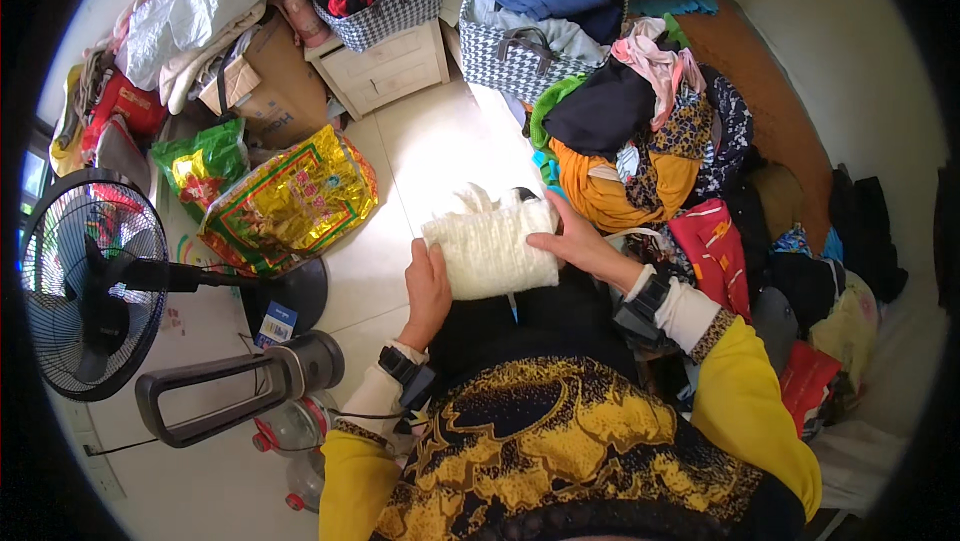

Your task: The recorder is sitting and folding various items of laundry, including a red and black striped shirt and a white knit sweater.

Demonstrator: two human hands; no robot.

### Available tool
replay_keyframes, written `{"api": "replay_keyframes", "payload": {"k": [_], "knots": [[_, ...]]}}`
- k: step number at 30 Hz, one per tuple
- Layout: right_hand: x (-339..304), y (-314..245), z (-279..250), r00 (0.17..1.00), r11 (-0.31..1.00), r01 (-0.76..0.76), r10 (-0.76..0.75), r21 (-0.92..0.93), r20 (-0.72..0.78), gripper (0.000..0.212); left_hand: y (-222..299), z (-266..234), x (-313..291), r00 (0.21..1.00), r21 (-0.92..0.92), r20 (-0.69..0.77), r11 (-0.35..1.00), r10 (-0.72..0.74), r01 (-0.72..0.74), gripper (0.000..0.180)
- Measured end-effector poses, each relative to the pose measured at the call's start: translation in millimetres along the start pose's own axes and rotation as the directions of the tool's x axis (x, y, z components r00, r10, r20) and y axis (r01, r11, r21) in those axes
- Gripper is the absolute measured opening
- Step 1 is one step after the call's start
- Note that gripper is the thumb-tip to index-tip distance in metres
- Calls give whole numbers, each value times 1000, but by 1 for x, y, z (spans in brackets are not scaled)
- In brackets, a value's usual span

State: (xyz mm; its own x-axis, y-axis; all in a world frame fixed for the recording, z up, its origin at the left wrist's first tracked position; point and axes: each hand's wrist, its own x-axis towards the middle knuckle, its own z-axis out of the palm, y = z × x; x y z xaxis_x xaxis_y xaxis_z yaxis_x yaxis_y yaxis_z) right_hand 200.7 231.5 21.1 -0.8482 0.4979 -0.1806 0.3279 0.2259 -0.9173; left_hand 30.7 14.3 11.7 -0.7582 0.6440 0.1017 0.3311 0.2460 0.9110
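Between my two hands, over my lap, is a cream knitted scarf (492,253), folded into a thick flat bundle. Loose fringe-like strands show along its far edge, beside a small dark patch. My left hand (428,291) grips the bundle's left side, thumb upward along the edge. On the opposite side, my right hand (585,239) has its thumb pressed on top and its fingers behind, partly hidden. An orange cloth (595,186) in the clothes heap lies just beyond my right hand.
Heaped clothes (600,111) cover the bed at right, with a houndstooth basket (525,66) behind them. At left stand a fan (95,281), a bladeless fan (225,401), clear bottles (295,431) and a gold-green bag (300,201). A cardboard box (275,86) sits near a small cabinet (385,66).
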Motion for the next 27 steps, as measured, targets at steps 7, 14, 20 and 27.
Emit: {"api": "replay_keyframes", "payload": {"k": [7, 14, 20, 27], "knots": [[23, 18, 5, 997, 991, -47, 54, 125, -56, 66, -26, 14, 24, 995, 213, -35, 972, -93, 99, 21], [33, 10, 5, 997, 990, -57, 50, -125, -60, 60, -37, 13, 37, 984, 409, 22, 900, -177, 153, 31], [33, 8, -2, 991, 983, -133, 128, -129, -46, 67, -41, 6, 31, 988, 448, -10, 883, -152, 140, 63], [28, 5, -8, 977, 964, -215, 214, -157, -22, 84, -25, 11, 50, 747, -409, 579, 677, -326, 612, 63]]}}
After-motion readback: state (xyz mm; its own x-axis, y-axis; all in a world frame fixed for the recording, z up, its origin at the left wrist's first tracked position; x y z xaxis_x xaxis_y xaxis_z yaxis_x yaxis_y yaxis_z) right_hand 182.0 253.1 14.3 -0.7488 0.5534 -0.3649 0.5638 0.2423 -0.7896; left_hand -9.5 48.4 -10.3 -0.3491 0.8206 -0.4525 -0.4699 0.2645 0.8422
